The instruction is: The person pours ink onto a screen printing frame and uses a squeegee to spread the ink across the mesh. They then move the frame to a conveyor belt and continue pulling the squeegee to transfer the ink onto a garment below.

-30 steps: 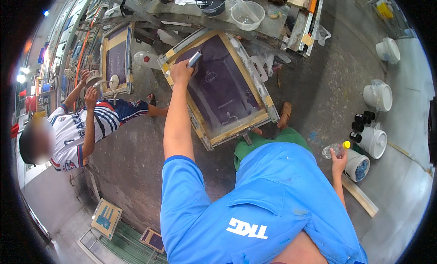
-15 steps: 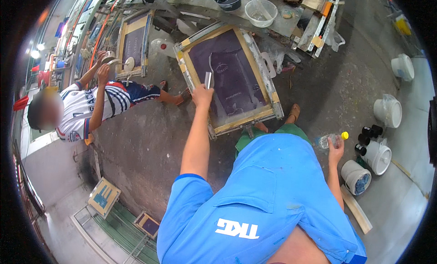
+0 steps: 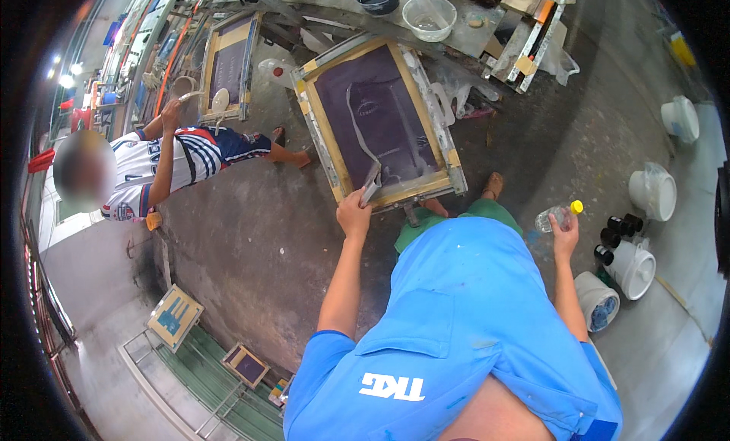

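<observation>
The flat metallic tool, at the near left corner of the framed purple screen, has its near end closed in the left hand, while the right hand (well apart, beyond the screen's right edge) is wrapped round a yellow-capped clear bottle.

fair indoor light, black corners

light moderate, fairly even; small lamps burn out white at upper left. wall at right pale. soft dark band across floor beside framed screen. whitish sheen on screen's lower part, possibly glare, hard to tell. co-worker's head blurred. straight edges bow toward rim.
</observation>
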Demonstrator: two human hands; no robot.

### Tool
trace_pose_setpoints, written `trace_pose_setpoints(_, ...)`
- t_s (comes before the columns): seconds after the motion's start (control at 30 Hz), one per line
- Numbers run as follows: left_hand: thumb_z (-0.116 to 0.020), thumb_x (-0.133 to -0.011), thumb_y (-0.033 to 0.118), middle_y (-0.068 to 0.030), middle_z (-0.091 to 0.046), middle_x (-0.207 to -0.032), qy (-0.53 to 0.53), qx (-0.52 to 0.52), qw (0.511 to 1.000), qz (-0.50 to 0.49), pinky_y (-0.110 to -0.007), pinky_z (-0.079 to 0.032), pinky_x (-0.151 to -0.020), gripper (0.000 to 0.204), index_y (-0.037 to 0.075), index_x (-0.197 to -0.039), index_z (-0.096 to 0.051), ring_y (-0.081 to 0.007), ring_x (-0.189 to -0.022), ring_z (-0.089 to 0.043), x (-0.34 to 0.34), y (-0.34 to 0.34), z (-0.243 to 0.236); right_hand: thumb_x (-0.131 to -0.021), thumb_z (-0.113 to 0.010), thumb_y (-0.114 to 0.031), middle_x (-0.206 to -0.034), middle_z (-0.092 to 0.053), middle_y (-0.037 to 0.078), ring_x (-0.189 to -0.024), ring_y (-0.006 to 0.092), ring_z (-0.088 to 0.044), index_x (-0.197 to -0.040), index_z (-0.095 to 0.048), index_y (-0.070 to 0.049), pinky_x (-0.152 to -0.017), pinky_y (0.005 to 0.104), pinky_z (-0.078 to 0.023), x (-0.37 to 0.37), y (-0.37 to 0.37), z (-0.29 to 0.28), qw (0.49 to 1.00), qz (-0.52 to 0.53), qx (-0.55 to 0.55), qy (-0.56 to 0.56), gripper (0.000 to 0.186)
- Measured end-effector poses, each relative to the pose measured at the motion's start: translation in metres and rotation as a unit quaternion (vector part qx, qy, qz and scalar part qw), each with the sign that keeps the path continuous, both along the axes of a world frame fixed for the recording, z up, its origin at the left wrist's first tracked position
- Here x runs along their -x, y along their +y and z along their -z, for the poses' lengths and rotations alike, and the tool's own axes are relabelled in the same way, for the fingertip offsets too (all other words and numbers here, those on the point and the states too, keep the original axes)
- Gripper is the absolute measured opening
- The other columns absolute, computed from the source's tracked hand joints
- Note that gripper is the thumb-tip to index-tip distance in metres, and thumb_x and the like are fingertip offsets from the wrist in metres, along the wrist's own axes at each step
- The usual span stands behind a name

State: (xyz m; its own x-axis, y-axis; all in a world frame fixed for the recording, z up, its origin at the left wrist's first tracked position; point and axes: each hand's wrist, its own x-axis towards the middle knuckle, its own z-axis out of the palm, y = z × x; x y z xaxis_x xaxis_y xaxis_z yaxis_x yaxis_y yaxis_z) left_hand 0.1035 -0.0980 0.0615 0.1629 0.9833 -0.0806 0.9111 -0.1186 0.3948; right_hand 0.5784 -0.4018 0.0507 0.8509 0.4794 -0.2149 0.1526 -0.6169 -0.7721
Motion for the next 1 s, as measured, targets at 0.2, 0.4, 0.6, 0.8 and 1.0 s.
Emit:
trace_pose_setpoints(0.2, -0.073, -0.067, 0.013, -0.0041, -0.069, -0.101, -0.007, -0.062, 0.997, 0.05, -0.043, -0.052, -0.083, 0.047, 0.017, -0.114, -0.073, -0.0293, -0.095, -0.062, -0.044, -0.011, 0.014, -0.081, -0.083, -0.03, -0.123, -0.068, 0.009, -0.107, 0.0182, -0.064, -0.131, -0.06, -0.003, -0.088, 0.0311, -0.049, -0.012, 0.003, -0.014, 0.998, -0.026, 0.053, -0.031, 0.061)
trace_pose_setpoints(0.4, -0.078, -0.065, 0.013, -0.0006, -0.066, -0.101, -0.018, -0.069, 0.985, 0.159, -0.041, -0.048, -0.076, 0.045, 0.019, -0.109, -0.072, -0.0257, -0.095, -0.06, -0.106, 0.0, 0.011, -0.081, -0.084, -0.028, -0.12, -0.068, 0.008, -0.101, 0.0164, -0.063, -0.13, -0.061, -0.003, -0.085, 0.0303, -0.049, -0.011, 0.027, -0.015, 0.997, -0.063, 0.018, -0.034, 0.059)
trace_pose_setpoints(0.6, -0.079, -0.067, 0.014, 0.0026, -0.067, -0.109, 0.021, -0.069, 0.962, 0.264, -0.041, -0.046, -0.077, 0.046, 0.022, -0.111, -0.071, -0.023, -0.099, -0.06, -0.07, -0.001, -0.001, -0.081, -0.085, -0.024, -0.121, -0.068, 0.007, -0.102, 0.0152, -0.062, -0.131, -0.06, -0.002, -0.085, 0.0299, -0.049, -0.005, 0.039, -0.017, 0.998, -0.066, 0.015, 0.002, 0.06)
trace_pose_setpoints(0.8, -0.079, -0.06, 0.007, 0.0039, -0.067, -0.115, 0.067, -0.119, 0.963, 0.233, -0.041, -0.046, -0.081, 0.057, 0.024, -0.115, -0.071, -0.0228, -0.101, -0.06, -0.032, -0.058, 0.005, -0.08, -0.085, -0.025, -0.123, -0.067, 0.007, -0.105, 0.0167, -0.062, -0.131, -0.059, -0.003, -0.086, 0.0304, -0.048, -0.006, 0.023, -0.017, 0.999, -0.046, -0.002, -0.005, 0.061)
trace_pose_setpoints(1.0, -0.075, -0.061, 0.004, 0.0013, -0.068, -0.114, 0.003, -0.107, 0.971, 0.215, -0.041, -0.047, -0.081, 0.057, 0.022, -0.115, -0.071, -0.0246, -0.1, -0.061, -0.022, -0.033, -0.021, -0.08, -0.085, -0.026, -0.125, -0.067, 0.009, -0.11, 0.0179, -0.062, -0.131, -0.059, -0.003, -0.087, 0.0307, -0.049, -0.022, -0.004, -0.016, 0.999, -0.02, 0.043, -0.022, 0.062)
